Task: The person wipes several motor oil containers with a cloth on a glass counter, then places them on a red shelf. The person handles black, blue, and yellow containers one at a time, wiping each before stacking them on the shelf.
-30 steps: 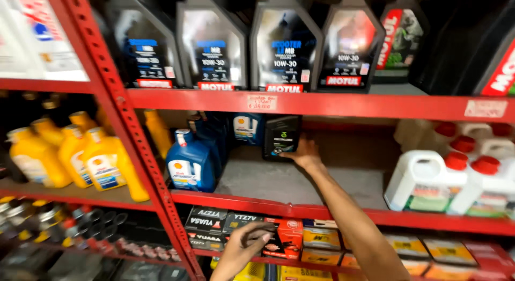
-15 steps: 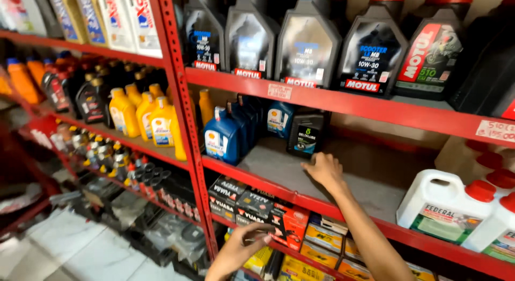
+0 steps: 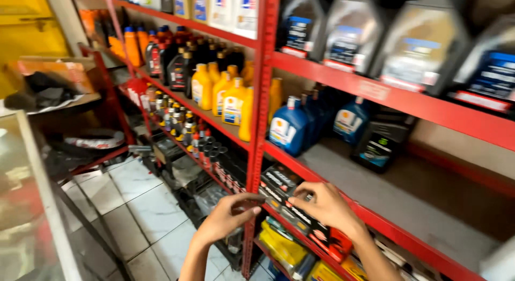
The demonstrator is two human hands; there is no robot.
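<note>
While you lean in low, the red steel shelving (image 3: 343, 85) fills most of your view, its upright post (image 3: 261, 125) splitting the stock into bays so each kind keeps its own run. Grey oil jugs (image 3: 424, 45) stand along the upper board, at least four showing, labels outward so they read from the aisle. On the board below, yellow bottles (image 3: 225, 96) crowd together left of the post, about five that you can count, and the blue bottles (image 3: 288, 125) sit in a file running back from the front edge, three or so visible, with one black bottle (image 3: 382, 147) alone behind them; much of that board to the right lies bare. Under it, the black and red boxes (image 3: 300, 216) lie tight beneath the red lip (image 3: 375, 219), too blurred to number. Your right hand (image 3: 328, 206) rests on that lip and the box tops, fingers spread and curled over the row rather than closed on any one box. Your left hand (image 3: 230, 216) hovers just beside the post, near the same boxes, fingers half bent; whether it pinches anything, you cannot tell.
</note>
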